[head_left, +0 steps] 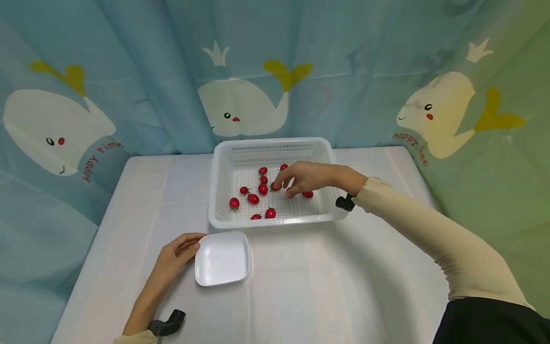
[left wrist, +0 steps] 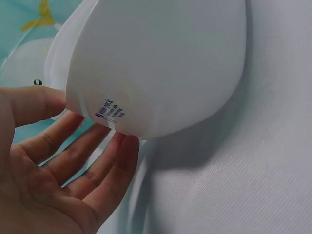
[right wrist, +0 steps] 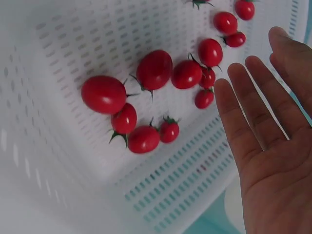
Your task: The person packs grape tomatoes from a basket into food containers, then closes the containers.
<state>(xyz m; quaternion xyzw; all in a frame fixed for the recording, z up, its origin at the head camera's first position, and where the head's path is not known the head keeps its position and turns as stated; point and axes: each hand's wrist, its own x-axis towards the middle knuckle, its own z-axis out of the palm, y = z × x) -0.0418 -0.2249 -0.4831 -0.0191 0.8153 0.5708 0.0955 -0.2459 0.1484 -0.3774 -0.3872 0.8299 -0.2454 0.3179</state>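
My left hand (head_left: 177, 253) grips the rim of a small white dish (head_left: 223, 260) with rounded corners. Seen from the left wrist, small dark print marks the outer surface of the dish (left wrist: 165, 63), with my thumb and fingertips at its edge. Inside a white perforated basket (head_left: 275, 222), my right hand (head_left: 307, 176) reaches down over red cherry tomatoes (head_left: 263, 189). The right wrist view has the fingers of that hand (right wrist: 278, 161) nearly straight beside the tomatoes (right wrist: 154, 69), holding none of them. Several tomatoes carry green stems; the hand partly hides some in the head view.
The basket stands at the back of a table with a white cloth (head_left: 309, 282). Behind hangs a blue-green curtain (head_left: 356, 110) printed with whales. A dark wrist device (head_left: 167, 323) sits at my left wrist, another (head_left: 345, 203) near the basket's right rim.
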